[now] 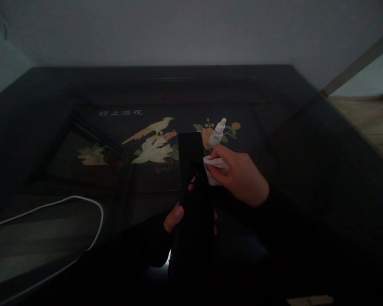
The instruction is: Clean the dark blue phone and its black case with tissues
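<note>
A long black phone (191,153) with a glossy, dark screen is upright in the middle of the view. My left hand (174,217) grips it low down, thumb on its left edge and fingertips just showing on the right. Between the thumb and fingers of my right hand (239,174) is a folded white tissue (212,170), close to the phone's right edge; whether they touch I cannot tell. A reflection of fingers shows in the screen. Behind my right hand stands a small dropper bottle (217,134) with a white top.
The dark, shiny table (153,91) carries an inlaid picture of a bird (153,129) and flowers. A white cable (98,212) loops across the left side. A pale wall (178,34) rises behind the table. At bottom right lies a light, flat piece (309,300), partly cut off.
</note>
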Available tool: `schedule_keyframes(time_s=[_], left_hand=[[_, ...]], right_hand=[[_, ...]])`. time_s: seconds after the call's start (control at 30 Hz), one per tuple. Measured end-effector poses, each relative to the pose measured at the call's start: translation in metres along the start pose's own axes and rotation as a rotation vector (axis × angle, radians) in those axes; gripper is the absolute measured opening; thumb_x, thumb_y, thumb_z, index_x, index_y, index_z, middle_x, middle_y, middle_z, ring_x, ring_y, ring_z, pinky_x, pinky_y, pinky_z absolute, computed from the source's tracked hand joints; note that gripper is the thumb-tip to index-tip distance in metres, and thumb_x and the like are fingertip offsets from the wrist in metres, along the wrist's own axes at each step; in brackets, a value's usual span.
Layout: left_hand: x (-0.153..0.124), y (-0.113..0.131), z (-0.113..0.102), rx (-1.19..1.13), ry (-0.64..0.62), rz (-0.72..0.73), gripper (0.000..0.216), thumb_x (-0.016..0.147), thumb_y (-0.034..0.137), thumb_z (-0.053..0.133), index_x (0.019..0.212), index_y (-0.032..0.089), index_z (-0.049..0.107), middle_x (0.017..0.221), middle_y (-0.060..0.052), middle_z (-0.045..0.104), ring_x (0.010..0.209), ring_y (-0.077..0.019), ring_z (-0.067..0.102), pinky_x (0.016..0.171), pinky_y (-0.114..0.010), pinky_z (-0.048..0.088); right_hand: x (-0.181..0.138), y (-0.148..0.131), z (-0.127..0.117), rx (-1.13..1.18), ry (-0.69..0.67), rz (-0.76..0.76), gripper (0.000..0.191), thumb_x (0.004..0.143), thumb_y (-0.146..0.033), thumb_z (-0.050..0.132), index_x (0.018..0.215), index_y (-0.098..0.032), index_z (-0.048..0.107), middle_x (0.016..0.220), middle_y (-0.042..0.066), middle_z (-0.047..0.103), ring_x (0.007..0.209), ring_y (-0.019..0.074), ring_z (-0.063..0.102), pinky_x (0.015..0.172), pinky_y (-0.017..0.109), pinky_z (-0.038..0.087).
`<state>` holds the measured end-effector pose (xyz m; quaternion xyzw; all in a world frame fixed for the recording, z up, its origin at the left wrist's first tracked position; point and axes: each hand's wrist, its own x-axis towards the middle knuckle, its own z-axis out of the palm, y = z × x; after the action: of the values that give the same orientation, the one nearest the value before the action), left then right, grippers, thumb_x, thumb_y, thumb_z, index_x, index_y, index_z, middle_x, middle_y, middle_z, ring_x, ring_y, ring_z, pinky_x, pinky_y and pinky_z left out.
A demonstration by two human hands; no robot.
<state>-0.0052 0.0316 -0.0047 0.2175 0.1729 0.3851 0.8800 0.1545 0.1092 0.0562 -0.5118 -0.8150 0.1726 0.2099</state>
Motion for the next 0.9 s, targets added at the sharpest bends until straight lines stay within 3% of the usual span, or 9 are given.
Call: schedule_keyframes(time_s=[0.13, 0.2, 0.27, 0.33, 0.5, 0.63, 0.9], left_hand=[[-0.001, 0.013, 0.002, -0.013, -0.049, -0.180, 0.090, 0.069, 0.056, 0.053, 0.133, 0.027, -0.002, 0.094, -0.008, 0.058, 0.078, -0.0227, 0.060, 0.070, -0.038, 0.045], [0.000, 0.015, 0.001, -0.040, -0.085, -0.201, 0.080, 0.070, 0.058, 0.049, 0.132, 0.026, 0.009, 0.095, -0.009, 0.059, 0.078, -0.0237, 0.061, 0.069, -0.039, 0.045], [0.001, 0.014, -0.002, -0.064, -0.111, -0.249, 0.069, 0.070, 0.059, 0.049, 0.123, 0.018, 0.031, 0.096, -0.012, 0.059, 0.078, -0.0246, 0.061, 0.069, -0.040, 0.046], [0.001, 0.011, -0.004, -0.087, -0.117, -0.280, 0.063, 0.069, 0.059, 0.048, 0.111, 0.012, 0.043, 0.096, -0.015, 0.059, 0.077, -0.0260, 0.061, 0.067, -0.041, 0.047], [0.000, 0.006, -0.007, -0.182, -0.109, -0.203, 0.062, 0.071, 0.060, 0.040, 0.112, 0.013, 0.043, 0.095, -0.018, 0.059, 0.073, -0.0278, 0.061, 0.054, -0.038, 0.048], [-0.001, 0.006, -0.008, -0.161, -0.075, -0.215, 0.064, 0.069, 0.065, 0.038, 0.114, 0.019, 0.041, 0.094, -0.016, 0.059, 0.073, -0.0268, 0.062, 0.052, -0.037, 0.048], [0.002, 0.003, -0.011, -0.117, -0.056, -0.185, 0.068, 0.068, 0.066, 0.037, 0.111, 0.015, 0.048, 0.092, -0.017, 0.061, 0.069, -0.0264, 0.062, 0.050, -0.034, 0.048]], right_hand=[[0.002, 0.005, -0.007, -0.023, -0.011, -0.123, 0.006, 0.080, -0.021, 0.052, 0.084, -0.017, 0.054, 0.077, -0.001, 0.061, 0.068, 0.0123, 0.057, 0.061, 0.022, 0.036], [0.001, 0.004, -0.009, -0.085, -0.049, -0.179, 0.008, 0.081, -0.020, 0.050, 0.087, -0.018, 0.055, 0.084, 0.000, 0.062, 0.073, 0.0129, 0.058, 0.062, 0.022, 0.037], [-0.001, 0.002, -0.010, -0.153, -0.089, -0.216, 0.011, 0.081, -0.018, 0.049, 0.090, -0.018, 0.055, 0.088, 0.001, 0.063, 0.074, 0.0128, 0.059, 0.062, 0.022, 0.037], [-0.002, -0.001, -0.010, -0.212, -0.121, -0.237, 0.013, 0.081, -0.017, 0.048, 0.091, -0.019, 0.056, 0.089, 0.001, 0.063, 0.074, 0.0122, 0.058, 0.061, 0.021, 0.036], [-0.003, -0.001, -0.010, -0.342, -0.171, -0.282, 0.016, 0.083, -0.017, 0.045, 0.094, -0.021, 0.056, 0.091, 0.001, 0.062, 0.075, 0.0129, 0.058, 0.056, 0.022, 0.032], [-0.002, 0.002, -0.013, -0.395, -0.197, -0.316, 0.015, 0.082, -0.016, 0.046, 0.093, -0.020, 0.055, 0.091, 0.001, 0.062, 0.075, 0.0134, 0.057, 0.055, 0.023, 0.029], [-0.001, -0.002, -0.015, -0.405, -0.183, -0.334, 0.015, 0.084, -0.017, 0.044, 0.094, -0.020, 0.055, 0.092, 0.002, 0.062, 0.076, 0.0141, 0.057, 0.054, 0.024, 0.029]])
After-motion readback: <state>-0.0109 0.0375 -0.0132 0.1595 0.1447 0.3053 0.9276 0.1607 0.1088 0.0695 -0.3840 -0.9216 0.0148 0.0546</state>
